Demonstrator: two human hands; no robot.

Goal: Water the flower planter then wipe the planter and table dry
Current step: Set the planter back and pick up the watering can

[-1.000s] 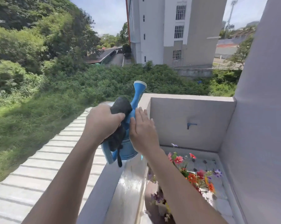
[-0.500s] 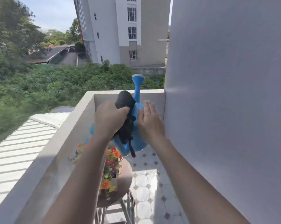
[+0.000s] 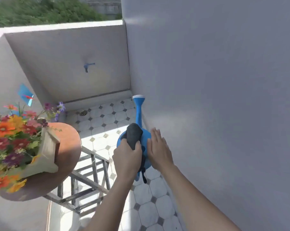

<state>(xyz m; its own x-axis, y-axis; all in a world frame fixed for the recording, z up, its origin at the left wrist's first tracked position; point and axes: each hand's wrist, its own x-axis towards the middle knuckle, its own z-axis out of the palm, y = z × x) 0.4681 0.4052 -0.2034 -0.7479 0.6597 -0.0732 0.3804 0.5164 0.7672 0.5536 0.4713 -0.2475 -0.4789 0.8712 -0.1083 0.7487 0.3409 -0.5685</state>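
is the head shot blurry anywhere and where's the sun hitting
Head view: motion blur smears the bushes and the blue tap; hard sun lights the flowers and floor tiles; the tall wall lies in shade.

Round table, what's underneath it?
Under the round table, a grey metal frame of crossed bars stands on the tiled floor. Its upper joints are hidden by the tabletop.

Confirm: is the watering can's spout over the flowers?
No, the watering can points its spout over the tiled floor beside the wall, well apart from the flower planter on the round table.
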